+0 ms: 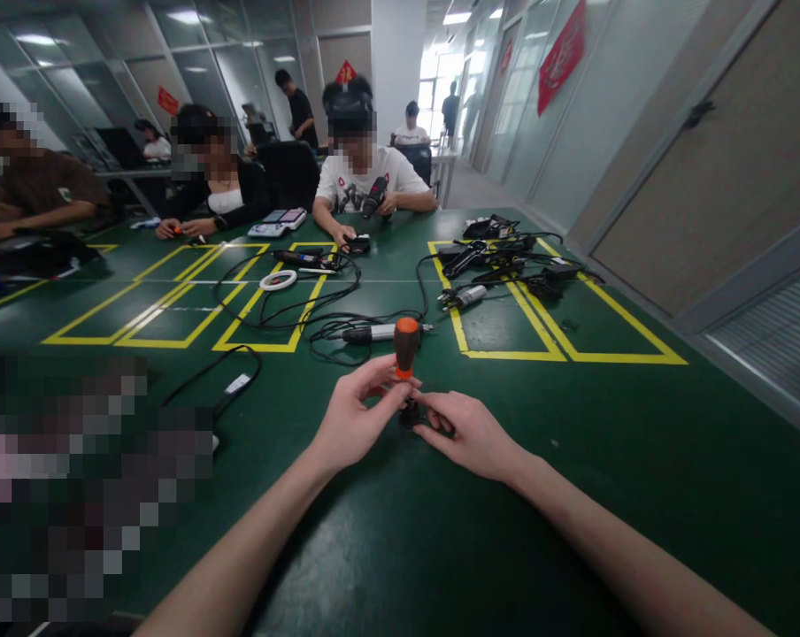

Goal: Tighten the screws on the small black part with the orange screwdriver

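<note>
A stubby screwdriver with an orange and black handle (406, 343) stands upright on the green table (573, 460). My left hand (357, 416) pinches its handle from the left with thumb and fingers. My right hand (470, 432) rests on the table to the right, its fingers closed round a small black part (411, 414) under the screwdriver's tip. What that part is I cannot make out.
Behind my hands lie a silver tool with a black cable (373, 333), a white ring (278, 280) and a heap of black chargers and cords (506, 265) inside yellow taped boxes. Several people sit at the far edge. A blurred patch covers the near left.
</note>
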Demonstrator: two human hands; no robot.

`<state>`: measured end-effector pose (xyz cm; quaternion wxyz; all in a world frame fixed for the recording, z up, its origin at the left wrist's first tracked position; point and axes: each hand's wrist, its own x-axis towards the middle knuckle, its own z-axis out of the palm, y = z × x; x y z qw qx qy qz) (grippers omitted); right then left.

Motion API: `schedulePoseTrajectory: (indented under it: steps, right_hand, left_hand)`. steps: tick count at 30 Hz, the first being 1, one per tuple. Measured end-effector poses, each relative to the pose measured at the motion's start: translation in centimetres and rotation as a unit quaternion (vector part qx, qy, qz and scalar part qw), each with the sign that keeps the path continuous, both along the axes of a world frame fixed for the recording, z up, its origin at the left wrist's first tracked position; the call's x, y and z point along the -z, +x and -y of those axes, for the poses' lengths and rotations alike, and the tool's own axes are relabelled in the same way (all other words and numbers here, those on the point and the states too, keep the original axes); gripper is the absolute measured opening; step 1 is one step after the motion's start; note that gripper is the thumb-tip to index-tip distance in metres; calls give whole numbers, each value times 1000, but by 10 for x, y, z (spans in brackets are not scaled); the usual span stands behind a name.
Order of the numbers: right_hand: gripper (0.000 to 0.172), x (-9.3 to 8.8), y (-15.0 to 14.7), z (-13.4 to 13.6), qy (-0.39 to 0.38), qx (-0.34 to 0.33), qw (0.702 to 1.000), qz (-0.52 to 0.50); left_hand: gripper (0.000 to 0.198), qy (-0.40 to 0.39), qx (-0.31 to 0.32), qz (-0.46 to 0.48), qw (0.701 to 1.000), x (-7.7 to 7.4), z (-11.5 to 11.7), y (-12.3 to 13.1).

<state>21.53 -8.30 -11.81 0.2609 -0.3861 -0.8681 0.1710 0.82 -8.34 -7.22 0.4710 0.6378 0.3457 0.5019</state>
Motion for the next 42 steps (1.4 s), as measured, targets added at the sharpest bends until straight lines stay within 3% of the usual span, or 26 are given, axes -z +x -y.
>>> schedulePoseTrajectory:
  steps: [11, 23, 30, 42]
  right_hand:
    - [20, -2, -1, 0, -3, -2, 1000, 2]
    - [29, -3, -2, 0, -13, 1, 1000, -4]
    - [22, 0, -1, 0, -2, 0, 1000, -2]
    - [18, -1, -1, 0, -5, 0, 1000, -1]
  left_hand:
    - [27, -13, 3, 12, 1000, 2, -1, 2]
    - [31, -47, -17, 58, 997, 5, -1, 4]
    - [35, -34, -16, 36, 999, 4, -2, 4]
    - [40, -49, -16, 95, 994, 5, -3, 6]
